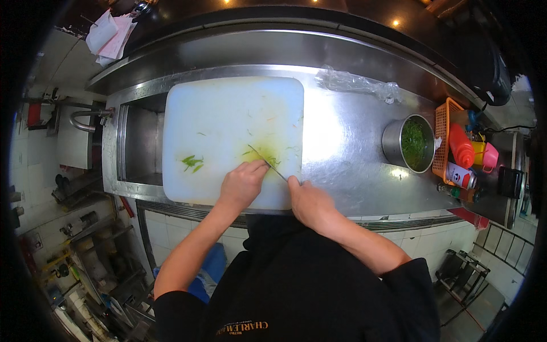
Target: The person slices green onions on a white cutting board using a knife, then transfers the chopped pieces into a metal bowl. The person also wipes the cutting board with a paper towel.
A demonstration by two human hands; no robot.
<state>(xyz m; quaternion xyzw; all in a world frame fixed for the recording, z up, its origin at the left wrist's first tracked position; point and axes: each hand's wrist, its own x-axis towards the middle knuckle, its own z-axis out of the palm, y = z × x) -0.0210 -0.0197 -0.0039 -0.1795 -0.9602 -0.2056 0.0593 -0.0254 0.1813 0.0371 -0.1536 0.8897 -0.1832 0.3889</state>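
Greens (263, 155) near the board's (228, 114) front edge get chopped: right hand (307, 202) clenches knife (268, 163), left hand (244, 183) pins them; more feeding needed.

Stainless steel counter (347, 154), long and shiny, with a sunken sink basin (139, 142) at its left end. Lying directly on it: a white cutting board (228, 114), partly overhanging the basin and stained green near its front edge, with a small heap of green cuttings (192, 163) at its left; a crumpled sheet of clear plastic film (356, 84) along the back edge; a round metal pot (408, 143) full of chopped greens, to the right; just beside that, an orange plastic basket (441, 128) with bottles in it.
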